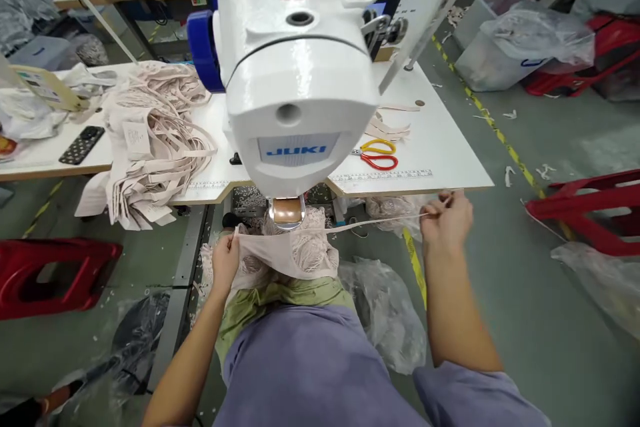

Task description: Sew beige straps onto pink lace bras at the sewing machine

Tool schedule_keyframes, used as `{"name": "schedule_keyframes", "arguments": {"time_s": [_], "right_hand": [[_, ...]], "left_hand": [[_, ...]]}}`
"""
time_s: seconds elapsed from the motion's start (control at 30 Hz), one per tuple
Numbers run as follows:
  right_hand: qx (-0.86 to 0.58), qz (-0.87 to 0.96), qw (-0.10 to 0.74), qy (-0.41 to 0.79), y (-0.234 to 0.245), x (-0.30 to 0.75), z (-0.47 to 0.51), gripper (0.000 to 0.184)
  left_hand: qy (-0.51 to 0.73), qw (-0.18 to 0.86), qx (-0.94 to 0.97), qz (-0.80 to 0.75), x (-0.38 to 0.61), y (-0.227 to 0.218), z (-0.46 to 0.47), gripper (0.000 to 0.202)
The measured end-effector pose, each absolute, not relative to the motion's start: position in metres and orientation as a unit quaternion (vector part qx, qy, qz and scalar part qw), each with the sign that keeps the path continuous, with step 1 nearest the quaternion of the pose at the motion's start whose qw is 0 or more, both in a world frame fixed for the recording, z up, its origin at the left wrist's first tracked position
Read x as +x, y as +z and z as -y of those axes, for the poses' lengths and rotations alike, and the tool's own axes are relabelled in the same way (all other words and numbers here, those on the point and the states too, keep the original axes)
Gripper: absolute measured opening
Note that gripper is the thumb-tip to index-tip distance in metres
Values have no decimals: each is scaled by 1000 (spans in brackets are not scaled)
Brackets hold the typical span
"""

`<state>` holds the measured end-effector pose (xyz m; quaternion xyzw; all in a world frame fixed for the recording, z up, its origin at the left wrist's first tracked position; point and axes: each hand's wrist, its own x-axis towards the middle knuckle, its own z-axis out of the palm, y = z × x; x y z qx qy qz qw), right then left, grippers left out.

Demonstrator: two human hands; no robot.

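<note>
A pale beige bra [273, 250] with lace cups hangs over my lap, just below the table's front edge. My left hand [227, 257] pinches the end of its side band. Out to the right, my right hand [447, 213] is closed on the far end of the bra's thin strap [373, 221], which is drawn out nearly straight between the hands. Above the fabric stands the white sewing machine [300, 80], its head hiding the needle area from view. Scissors [377, 155] with yellow and red handles lie on the table to the machine's right.
A heap of beige bras [155, 140] covers the left tabletop and hangs over its edge, beside a dark patterned phone [81, 145]. Red stools [55, 273] stand at both sides. A clear plastic bag [385, 307] lies below the table; plastic bins [520, 47] stand at back right.
</note>
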<state>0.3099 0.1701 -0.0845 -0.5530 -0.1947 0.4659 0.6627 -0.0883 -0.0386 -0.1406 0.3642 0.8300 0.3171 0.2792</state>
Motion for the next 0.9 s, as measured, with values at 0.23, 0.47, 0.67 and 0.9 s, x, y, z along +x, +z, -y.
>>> {"name": "schedule_keyframes", "arguments": {"time_s": [0.23, 0.47, 0.67, 0.9], "right_hand": [[-467, 593, 369, 542, -81, 206, -65, 21], [-355, 773, 190, 490, -53, 171, -31, 14], [-341, 804, 123, 471, -42, 167, -40, 17], [-348, 733, 141, 567, -37, 171, -51, 19]], "left_hand": [[321, 234, 493, -774, -54, -93, 23, 27], [300, 341, 646, -614, -23, -19, 32, 29], [251, 298, 671, -631, -20, -23, 37, 26], [267, 285, 677, -624, -17, -32, 40, 29]]}}
